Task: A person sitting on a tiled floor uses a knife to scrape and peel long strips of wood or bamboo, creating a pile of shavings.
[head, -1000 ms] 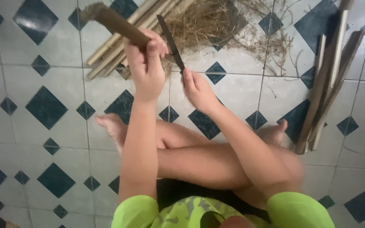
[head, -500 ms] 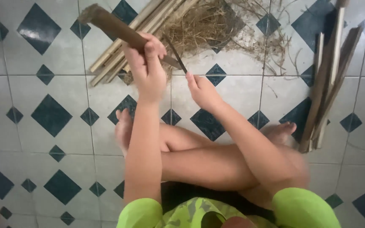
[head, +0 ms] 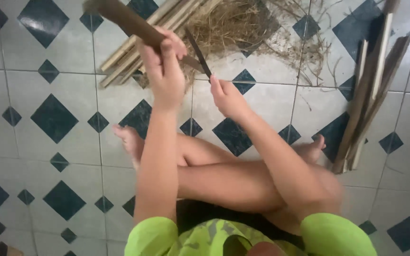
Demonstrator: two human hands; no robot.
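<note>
Soft, even, slightly dim light, cool cast, no hard shadows; source direction can't be read. Glossy white floor tiles with dark diamond insets [head: 262, 99] carry faint diffuse sheen, no blown glare. Motion blur on the left hand [head: 164, 71] and the brown wooden stick [head: 119, 16] it grips, edges smeared. Right hand [head: 226, 97] and thin dark blade-like strip [head: 198, 52] a bit sharper. Pile of dry straw-coloured fibres [head: 233, 23] mushy, compression softens detail. Lime-green sleeves [head: 338, 234] at bottom edge out of focus, wide-angle stretch toward corners
</note>
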